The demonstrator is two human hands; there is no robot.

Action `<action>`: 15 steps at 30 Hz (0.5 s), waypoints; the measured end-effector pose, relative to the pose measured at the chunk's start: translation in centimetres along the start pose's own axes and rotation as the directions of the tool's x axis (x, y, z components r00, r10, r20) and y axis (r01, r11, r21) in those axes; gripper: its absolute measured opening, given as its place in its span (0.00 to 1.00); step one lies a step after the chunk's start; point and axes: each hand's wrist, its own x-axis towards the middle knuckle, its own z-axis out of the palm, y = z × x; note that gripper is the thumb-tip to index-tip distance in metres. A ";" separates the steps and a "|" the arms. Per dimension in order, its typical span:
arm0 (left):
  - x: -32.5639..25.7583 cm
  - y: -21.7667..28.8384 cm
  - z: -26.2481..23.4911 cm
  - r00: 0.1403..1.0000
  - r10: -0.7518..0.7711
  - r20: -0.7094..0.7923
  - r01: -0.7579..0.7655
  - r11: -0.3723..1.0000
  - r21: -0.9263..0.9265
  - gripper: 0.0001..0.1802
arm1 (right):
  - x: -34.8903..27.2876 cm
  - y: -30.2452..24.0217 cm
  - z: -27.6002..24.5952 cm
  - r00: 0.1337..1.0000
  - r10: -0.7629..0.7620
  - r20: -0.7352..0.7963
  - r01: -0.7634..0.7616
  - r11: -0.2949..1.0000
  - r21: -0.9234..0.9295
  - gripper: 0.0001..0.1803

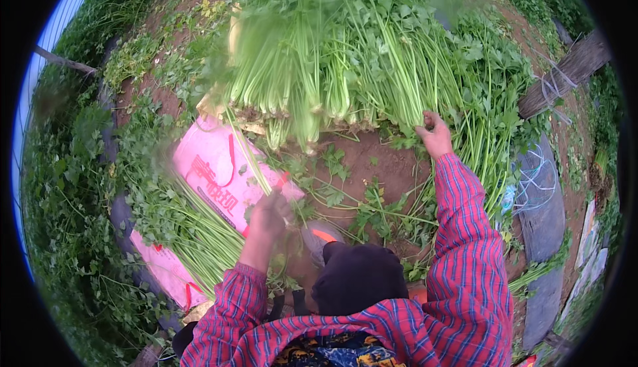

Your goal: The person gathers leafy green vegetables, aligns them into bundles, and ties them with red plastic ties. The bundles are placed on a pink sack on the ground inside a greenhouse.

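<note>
My left hand is closed around the base of a celery bunch, whose pale green stalks slant up and left over a pink sack. To the right, my right hand has its fingers curled at the lower ends of celery stalks on the right side of a large heap. Trimmed celery lies there side by side, root ends toward me and leaves away. More long, leafy celery spreads beyond my right hand. Part of the heap's upper left is blurred.
Pink printed sacks lie at left, with another celery pile across them. Loose leaves and bare soil are before my knees. A wooden post with tied string stands at right, near a tangle of pale blue twine on dark sheeting.
</note>
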 end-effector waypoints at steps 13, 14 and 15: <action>-1.6 -0.6 0.7 0.995 -0.007 -0.098 0.015 0.996 0.083 0.08 | -15.3 -0.6 2.3 0.900 0.043 0.433 0.230 0.797 -0.558 0.24; -1.5 -0.5 0.7 0.996 -0.008 -0.090 0.016 0.996 0.090 0.08 | -14.8 -1.1 1.7 0.930 -0.005 0.367 0.210 0.827 -0.522 0.23; -1.4 -0.4 0.5 0.996 -0.010 -0.086 0.018 0.995 0.096 0.08 | -14.0 -1.5 1.0 0.953 -0.048 0.300 0.195 0.854 -0.482 0.23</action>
